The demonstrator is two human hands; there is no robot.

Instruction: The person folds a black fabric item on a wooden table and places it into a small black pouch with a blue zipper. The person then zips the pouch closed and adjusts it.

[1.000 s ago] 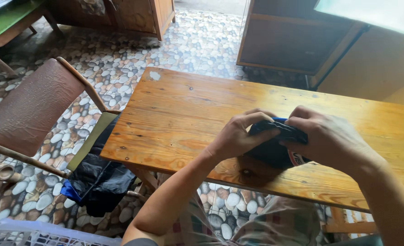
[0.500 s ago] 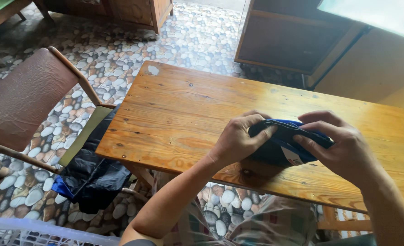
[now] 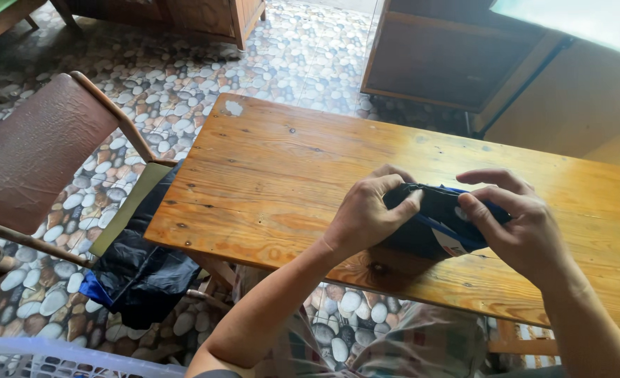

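A folded dark navy garment (image 3: pixel 430 222) with blue trim and a small white label lies on the wooden table (image 3: pixel 275 168) near its front edge. My left hand (image 3: pixel 367 213) grips the garment's left end, thumb pinching its top edge. My right hand (image 3: pixel 516 224) holds the right end, fingers curled over the cloth. Both hands rest low over the tabletop, with the bundle bunched between them.
A brown padded chair (image 3: pixel 33 150) stands to the left on the pebble-pattern floor. Dark clothing (image 3: pixel 138 269) lies heaped on a seat under the table's left corner. A pale plastic basket rim (image 3: pixel 58 357) shows at bottom left. Wooden cabinets (image 3: pixel 436 59) stand behind the table.
My hands have stayed on the garment and pressed it into a tighter bundle; my right hand's fingers have spread along its top edge. The camera has shifted slightly.
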